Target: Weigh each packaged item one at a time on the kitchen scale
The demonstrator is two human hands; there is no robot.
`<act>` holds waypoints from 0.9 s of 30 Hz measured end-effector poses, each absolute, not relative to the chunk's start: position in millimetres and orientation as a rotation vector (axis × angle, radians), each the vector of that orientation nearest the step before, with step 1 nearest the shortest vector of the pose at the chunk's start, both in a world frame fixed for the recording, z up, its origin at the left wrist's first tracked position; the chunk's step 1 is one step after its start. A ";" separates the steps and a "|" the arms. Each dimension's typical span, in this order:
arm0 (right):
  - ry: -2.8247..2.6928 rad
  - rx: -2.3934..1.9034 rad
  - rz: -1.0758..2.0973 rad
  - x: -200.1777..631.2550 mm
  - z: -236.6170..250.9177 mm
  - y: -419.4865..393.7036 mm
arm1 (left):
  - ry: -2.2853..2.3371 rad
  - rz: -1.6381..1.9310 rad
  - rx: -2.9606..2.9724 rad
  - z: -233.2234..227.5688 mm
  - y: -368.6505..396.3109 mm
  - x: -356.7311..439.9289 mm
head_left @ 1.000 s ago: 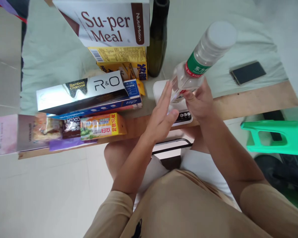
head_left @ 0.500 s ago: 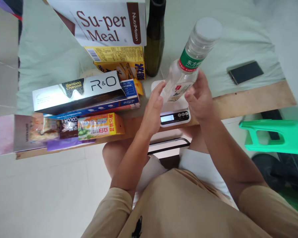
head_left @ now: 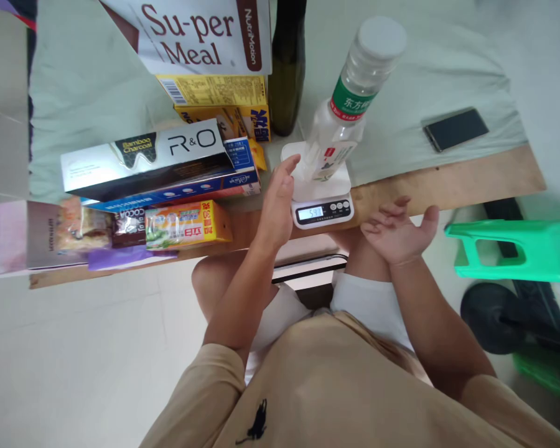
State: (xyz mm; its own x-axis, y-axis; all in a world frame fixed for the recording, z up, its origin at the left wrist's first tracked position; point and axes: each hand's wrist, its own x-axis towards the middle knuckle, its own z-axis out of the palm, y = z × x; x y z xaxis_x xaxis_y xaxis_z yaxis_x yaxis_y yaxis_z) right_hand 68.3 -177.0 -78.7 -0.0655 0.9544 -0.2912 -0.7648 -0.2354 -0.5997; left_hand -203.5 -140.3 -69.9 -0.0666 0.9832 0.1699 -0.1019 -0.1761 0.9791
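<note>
A clear plastic bottle (head_left: 338, 127) with a white cap and a green-and-red label stands upright on a white kitchen scale (head_left: 324, 196). Digits show on the scale's lit display. My left hand (head_left: 280, 202) is at the scale's left side, fingers stretched out and holding nothing; whether it touches the scale I cannot tell. To the right of the scale, over the table's front edge, my right hand (head_left: 399, 233) is turned palm up with its fingers apart and nothing in it.
Left of the scale are a silver R&O box (head_left: 144, 155), a yellow-orange packet (head_left: 186, 224), a Su-per Meal box (head_left: 210, 37) and a dark green bottle (head_left: 288, 68). A phone (head_left: 456, 129) lies on the cloth at right. Beside the table is a green stool (head_left: 541, 249).
My right hand has let go of the bottle and drawn back to the right, turning palm up. The bottle now rests on the scale. My left hand remains at the left side.
</note>
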 end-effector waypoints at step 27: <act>-0.330 -0.751 1.678 65.4 -77.9 -165.1 | 0.932 1.489 1.420 -88.4 -136.7 -214.7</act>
